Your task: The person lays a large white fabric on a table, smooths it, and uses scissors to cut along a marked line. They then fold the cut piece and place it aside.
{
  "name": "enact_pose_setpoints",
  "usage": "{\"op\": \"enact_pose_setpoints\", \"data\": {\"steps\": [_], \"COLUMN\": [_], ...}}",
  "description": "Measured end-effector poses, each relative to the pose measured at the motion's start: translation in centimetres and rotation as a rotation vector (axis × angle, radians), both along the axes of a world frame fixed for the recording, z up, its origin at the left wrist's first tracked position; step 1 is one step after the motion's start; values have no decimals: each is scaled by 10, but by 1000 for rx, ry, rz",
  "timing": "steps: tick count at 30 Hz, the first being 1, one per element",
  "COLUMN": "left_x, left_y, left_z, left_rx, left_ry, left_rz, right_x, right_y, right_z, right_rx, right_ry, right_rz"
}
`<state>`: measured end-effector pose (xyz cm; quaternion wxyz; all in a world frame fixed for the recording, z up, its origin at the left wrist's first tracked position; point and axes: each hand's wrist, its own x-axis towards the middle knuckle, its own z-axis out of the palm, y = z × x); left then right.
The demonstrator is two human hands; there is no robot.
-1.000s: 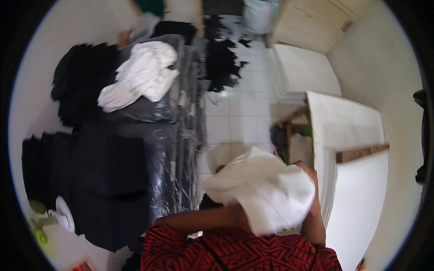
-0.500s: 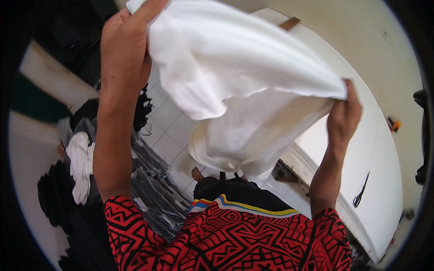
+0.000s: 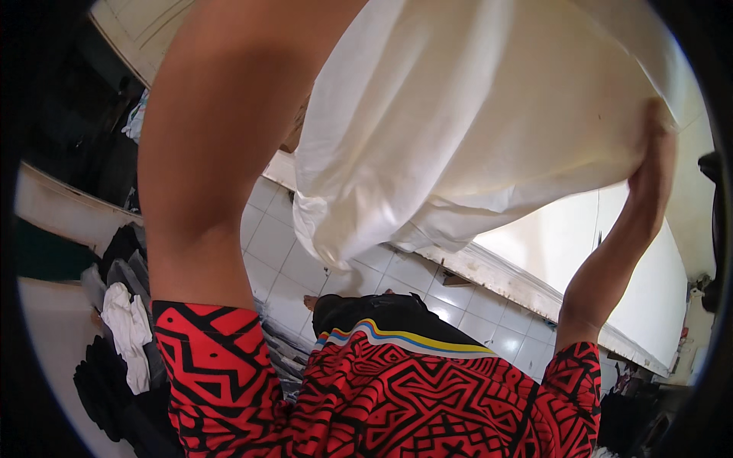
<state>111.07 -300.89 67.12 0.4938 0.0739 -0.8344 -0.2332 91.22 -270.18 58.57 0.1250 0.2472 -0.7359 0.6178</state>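
A large white cloth (image 3: 443, 122) hangs raised in front of me, its folds falling toward a loose lower corner above the floor. My right hand (image 3: 655, 156) grips its right edge, somewhat blurred, with the fingertips partly merging into the fabric. My left arm is lifted high and crosses the upper left of the view. The left hand itself lies beyond the top edge, so its fingers are hidden.
Behind the cloth runs a long white table (image 3: 534, 298) with a worn edge. To the left lie a crumpled white cloth (image 3: 128, 332) and dark garments (image 3: 103, 385). Pale floor tiles (image 3: 282, 263) show below, and a dark opening (image 3: 84, 114) stands at far left.
Both arms have gone up, carrying the white cloth higher and closer. My left hand has left the picture at the top; the right has moved outward. The view has shifted over the table.
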Motion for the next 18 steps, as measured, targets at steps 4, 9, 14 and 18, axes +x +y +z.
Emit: {"op": "enact_pose_setpoints", "data": {"steps": [4,9,14,18], "left_x": [4,30,65,96], "left_y": [-32,-67,-96,-122], "left_z": [2,4,2,1], "left_rx": [-25,-48,-71,-71], "left_ry": [-76,-133,-167,-178], "left_rz": [97,210,280,304], "right_x": [19,7,-76,-111], "right_y": [-34,-43,10,81], "right_z": [-45,-91,-31,1], "right_rx": [590,393,457,787], "right_ry": [-82,-289,74,38], "right_rz": [180,515,205,-150]}}
